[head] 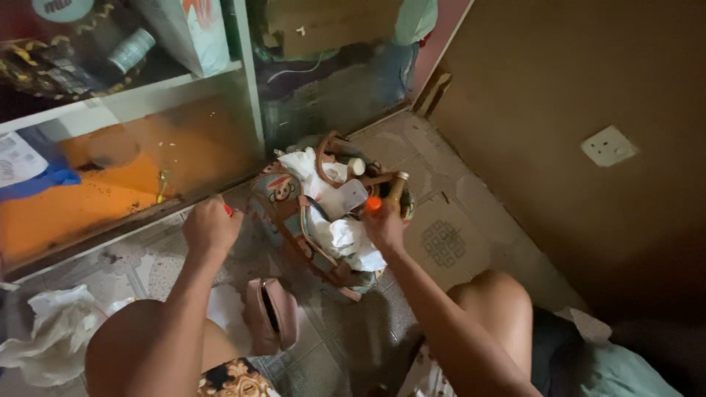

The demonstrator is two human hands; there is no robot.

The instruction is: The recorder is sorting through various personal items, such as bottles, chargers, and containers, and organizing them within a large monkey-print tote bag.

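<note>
The right hand (384, 226) is closed around an orange-capped brown bottle (394, 192) over the open patterned fabric bag (283, 202), while a small red object (227, 209) is gripped by the left hand (209, 228).

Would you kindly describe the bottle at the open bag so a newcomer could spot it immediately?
On the tiled floor before the shelf unit sits an open patterned bag stuffed with white cloth. At its right rim, the right hand grips a brown bottle. Unlike the white items around it, it is dark amber and narrow-necked.

The open bag (323, 220) sits on the floor (456, 220) before the cabinet (147, 154), a small pouch (271, 315) just nearer.
</note>
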